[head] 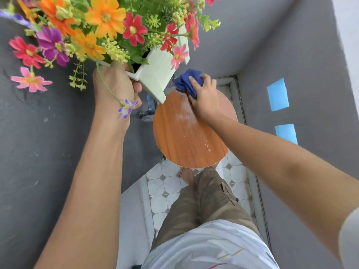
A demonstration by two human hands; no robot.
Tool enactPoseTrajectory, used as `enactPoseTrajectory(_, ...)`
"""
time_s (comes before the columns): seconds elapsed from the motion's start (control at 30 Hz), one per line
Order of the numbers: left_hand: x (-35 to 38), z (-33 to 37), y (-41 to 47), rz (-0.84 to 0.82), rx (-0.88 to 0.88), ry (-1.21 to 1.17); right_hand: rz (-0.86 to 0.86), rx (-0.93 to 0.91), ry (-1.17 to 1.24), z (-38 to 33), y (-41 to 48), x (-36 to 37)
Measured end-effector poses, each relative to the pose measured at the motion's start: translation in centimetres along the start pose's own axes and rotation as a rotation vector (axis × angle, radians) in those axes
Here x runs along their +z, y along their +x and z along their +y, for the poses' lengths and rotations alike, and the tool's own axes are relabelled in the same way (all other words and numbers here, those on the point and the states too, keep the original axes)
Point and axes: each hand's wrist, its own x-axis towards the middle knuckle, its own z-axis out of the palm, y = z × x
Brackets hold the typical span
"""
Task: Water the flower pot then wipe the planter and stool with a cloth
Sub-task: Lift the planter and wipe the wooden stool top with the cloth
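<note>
In the head view, no brand, label or legible writing is seen on any object. The white planter [159, 74] is held tilted and lifted off the stool [184, 136] by the left hand [114, 90], whose fingers are closed around the planter's lower edge; only the planter's bottom corner appears just above the stool's far rim, and whether it touches the wood cannot be told. The planter's upper part is hidden by its flowers [104, 18], and the bouquet is cut off by the top and left frame edges. A blue cloth [186, 82] is bunched under the right hand [204, 100], whose fingers are curled over it and pressed down at the far edge of the round wooden stool top. Pale smears are seen on the wood beside the hand. The stool's legs are hidden beneath its top. A tap fitting [147, 111] is partly hidden behind the left hand. 2 blue patches [277, 95] are seen on the grey wall [291, 45]. The tiled floor [165, 187] is partly covered by the person's trousers [209, 202].
</note>
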Motion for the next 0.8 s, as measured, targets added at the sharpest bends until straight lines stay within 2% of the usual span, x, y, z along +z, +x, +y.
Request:
enactPoseTrajectory(0.03, -0.1, -0.1, 0.0, 0.001, -0.003, 0.007, 0.029, 0.141, 0.020, -0.3, 0.3, 0.0)
enactPoseTrajectory(0.07, -0.1, -0.2, 0.0, 0.003, -0.006, 0.012, 0.043, 0.188, 0.010, -0.9, 0.1, 0.1)
enactPoseTrajectory(0.1, -0.1, -0.4, 0.0, 0.005, -0.009, 0.019, 0.034, 0.159, -0.007, -1.7, -0.5, 0.3)
enactPoseTrajectory(0.23, 0.3, -1.0, 0.1, 0.003, -0.013, 0.038, -0.110, -0.271, 0.078, -5.2, -7.2, 1.3)
enactPoseTrajectory(0.33, 0.1, -2.1, 0.2, -0.001, -0.039, 0.043, -0.308, -0.645, 0.089, -5.4, -14.5, 1.3)
enactPoseTrajectory(0.4, 0.1, -2.8, 0.0, -0.008, -0.050, 0.065, -0.394, -0.745, 0.041, -2.6, -16.5, 0.8)
enactPoseTrajectory(0.47, 0.4, -3.3, -0.6, -0.006, -0.047, 0.080, -0.303, -0.650, 0.038, 1.1, -15.4, 0.0)
enactPoseTrajectory(0.5, 0.5, -3.8, -0.9, 0.000, -0.050, 0.089, -0.219, -0.520, 0.046, 2.8, -14.3, -0.5)
enactPoseTrajectory(0.6, -0.1, -6.2, -2.0, -0.016, -0.131, 0.004, 0.042, 0.093, 0.104, 5.7, -11.4, -2.7)
enactPoseTrajectory(0.63, -0.3, -7.1, -2.5, -0.040, -0.175, -0.042, 0.100, 0.246, 0.106, 5.6, -11.0, -3.0)
enactPoseTrajectory(0.67, -0.3, -7.8, -3.1, -0.050, -0.219, -0.077, 0.125, 0.324, 0.097, 5.0, -11.1, -3.0)
enactPoseTrajectory(0.73, 0.3, -8.4, -4.0, -0.031, -0.225, -0.034, 0.086, 0.271, 0.095, 3.3, -12.8, -2.2)
enactPoseTrajectory(0.8, 1.4, -8.7, -4.6, -0.041, -0.146, 0.095, -0.027, 0.022, 0.090, 1.5, -16.6, -1.3)
